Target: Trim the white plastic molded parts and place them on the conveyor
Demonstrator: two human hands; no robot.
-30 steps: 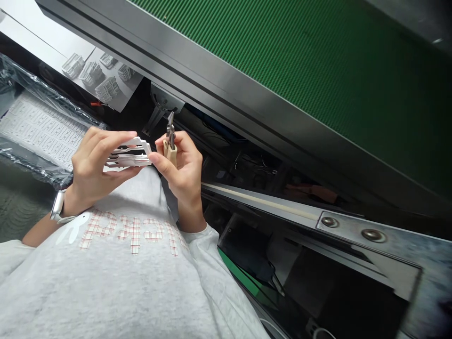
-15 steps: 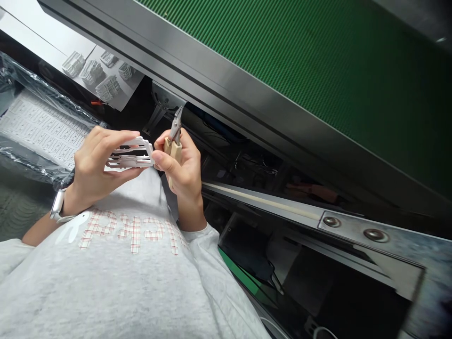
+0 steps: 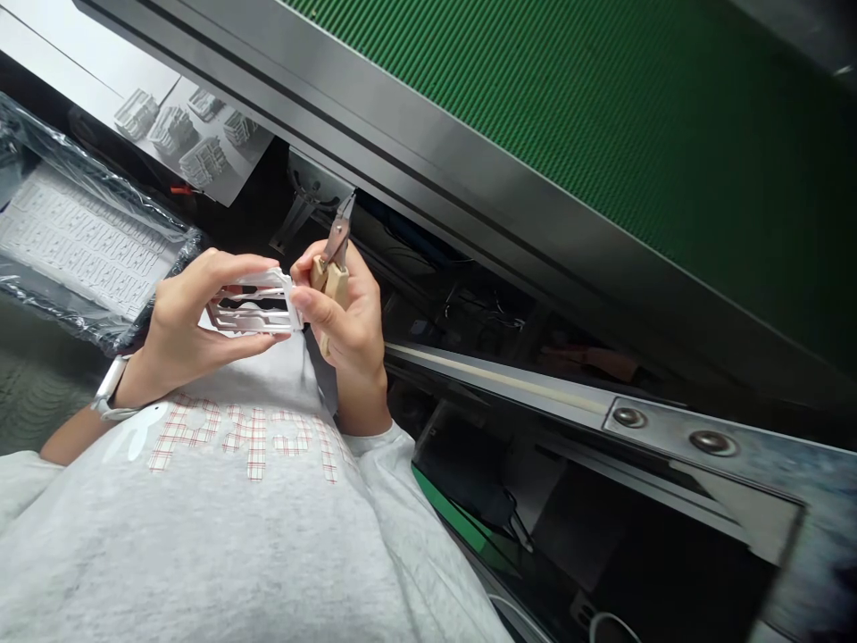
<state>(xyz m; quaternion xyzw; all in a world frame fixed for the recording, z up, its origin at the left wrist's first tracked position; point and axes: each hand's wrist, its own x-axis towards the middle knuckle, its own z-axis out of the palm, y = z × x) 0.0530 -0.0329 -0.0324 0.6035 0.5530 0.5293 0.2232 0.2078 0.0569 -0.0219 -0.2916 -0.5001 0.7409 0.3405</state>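
A white plastic frame point(image 3: 289, 302) with open slots is pinched between the thumb and fingers of my left hand point(image 3: 184, 308), in front of my chest. My right hand point(image 3: 352, 313) grips a pair of nippers point(image 3: 335, 246) with beige handles, jaws pointing up and away from me. The right thumb touches the right end of the frame while the nippers stay in the palm. The jaws are apart from the frame. My left fingers hide part of the frame's far end.
A green ribbed conveyor belt point(image 3: 536, 107) with a metal side rail point(image 3: 428, 116) runs ahead of me. Several stacks of white parts point(image 3: 172, 130) stand on a white surface at upper left. Below them is a plastic-lined box point(image 3: 87, 241) of white parts. A metal bar point(image 3: 495, 379) lies to my right.
My left hand and the white frame have shifted slightly right and towards me, and the frame has turned to show its slots more. The nippers have tilted a little to the right.
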